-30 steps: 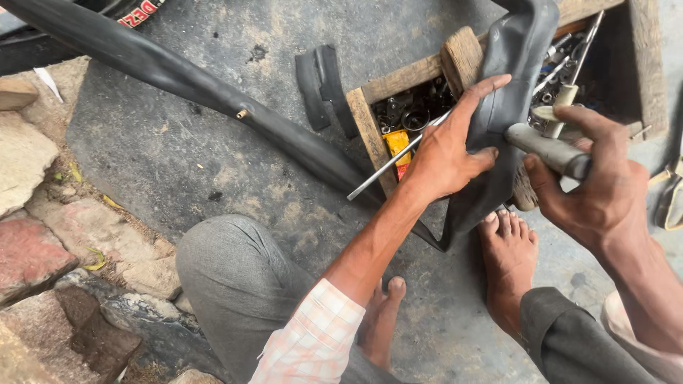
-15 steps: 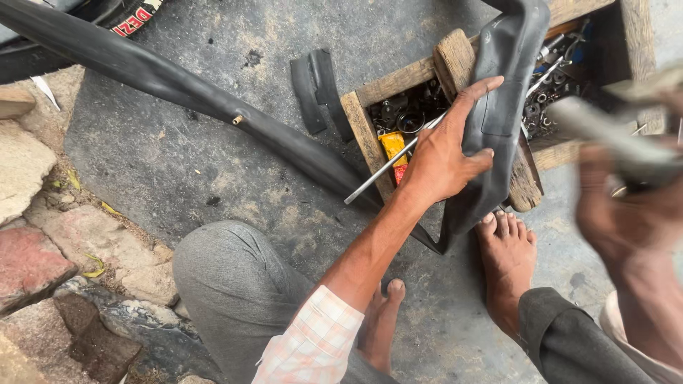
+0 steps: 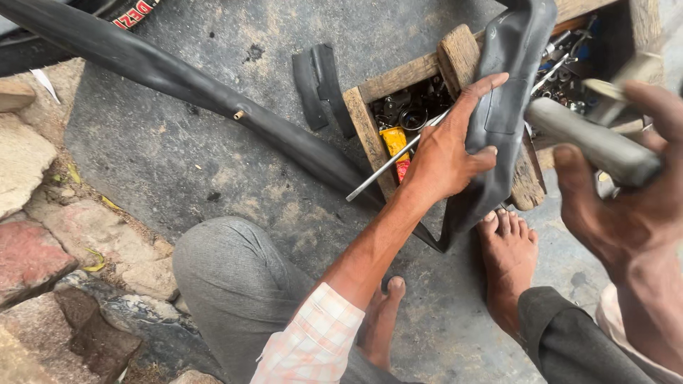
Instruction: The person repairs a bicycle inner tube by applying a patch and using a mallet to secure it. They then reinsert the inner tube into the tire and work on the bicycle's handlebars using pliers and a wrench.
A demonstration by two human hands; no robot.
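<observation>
Left grip [image 3: 445, 153] presses inner tube [image 3: 509, 99] against wooden box [image 3: 459, 60].

— Where do you work?

— Outdoors, at a roadside tyre repair spot. I sit barefoot on stained concrete ground [image 3: 213, 171] edged with rough stones [image 3: 28, 256].

— What shows that?

— A black inner tube [image 3: 178, 78] with its valve lies across the ground, rubber patch strips [image 3: 321, 89] beside it, and a worn wooden toolbox [image 3: 455, 64] holds metal tools and small parts.
</observation>
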